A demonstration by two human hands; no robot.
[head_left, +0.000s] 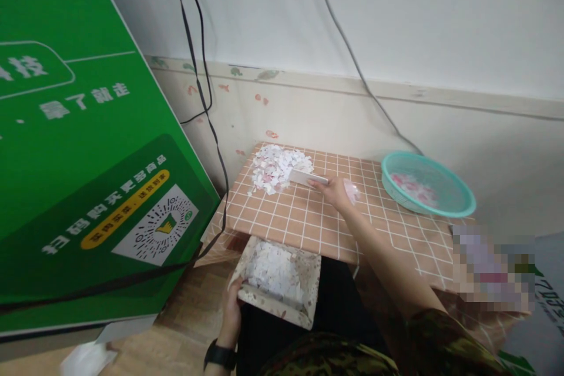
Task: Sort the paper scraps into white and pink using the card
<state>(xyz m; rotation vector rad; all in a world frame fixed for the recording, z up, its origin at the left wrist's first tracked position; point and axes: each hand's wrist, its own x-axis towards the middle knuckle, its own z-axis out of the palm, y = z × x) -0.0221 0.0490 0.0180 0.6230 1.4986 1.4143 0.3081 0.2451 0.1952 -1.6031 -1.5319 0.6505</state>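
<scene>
Right hand [333, 190] clamped on one end of a card [304, 178], I have its far end at the right side of the scraps [278, 165] on the table [273, 211], touching or just above them, I cannot tell; gripping the end probably leaves the long edge free. Left hand [231, 302] closed on the near left corner of the box [311, 305], I hold it mouth up by the table edge, likely so its bits [271, 270] do not spill. Farther right sits a basin [458, 185].
</scene>
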